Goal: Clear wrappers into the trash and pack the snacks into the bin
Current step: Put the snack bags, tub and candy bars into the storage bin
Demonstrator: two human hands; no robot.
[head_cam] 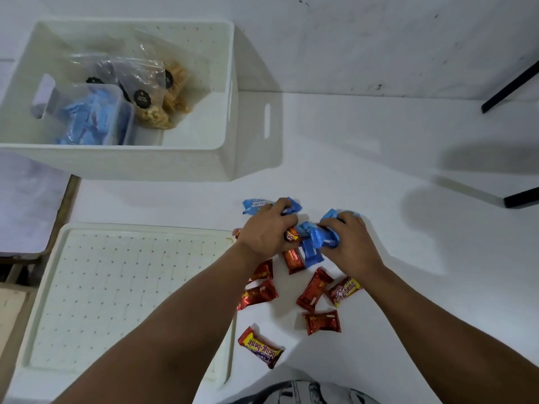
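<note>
Small blue snack packs point(316, 243) lie bunched at the middle of the white table. My left hand point(267, 231) is closed over some of them and a red bar. My right hand point(348, 243) grips more blue packs from the right. One blue pack point(253, 206) pokes out beyond my left fingers. Several red snack bars point(313, 290) are scattered nearer to me, one point(261, 346) close to the table's front. The white bin point(230, 83) stands at the far left, holding clear snack bags point(151, 91) and a clear box of blue packs point(96, 118).
A white perforated lid point(116, 287) lies flat at the near left, under my left forearm. Black stand legs point(513, 86) cross the far right. The wall rises behind the table. A lower surface point(26, 205) lies at the left edge.
</note>
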